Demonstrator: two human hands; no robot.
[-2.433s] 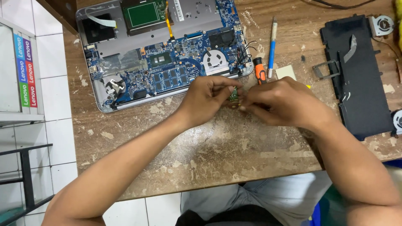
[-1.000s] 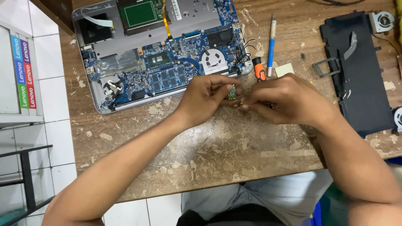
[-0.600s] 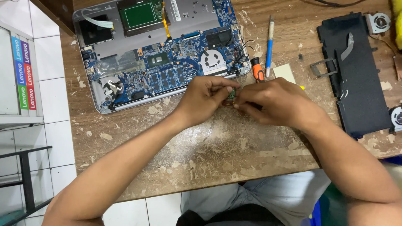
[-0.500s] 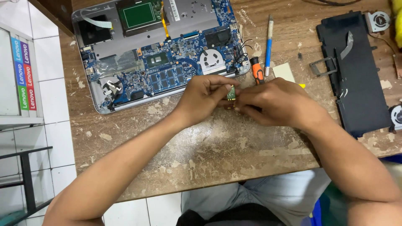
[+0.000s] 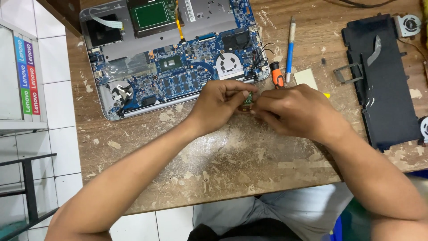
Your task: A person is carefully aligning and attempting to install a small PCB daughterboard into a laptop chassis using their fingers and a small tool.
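Together we pinch the small green board (image 5: 246,99) between left hand (image 5: 218,103) and right hand (image 5: 294,111), just below the laptop's (image 5: 178,58) front edge.

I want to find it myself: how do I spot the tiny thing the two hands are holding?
Start at the opened laptop lying on the worn wooden table. Just in front of its near edge, the left hand and right hand meet. Pinched between their fingertips is a small green circuit board, far smaller than the laptop's big blue board, and raised off the table rather than lying on it.
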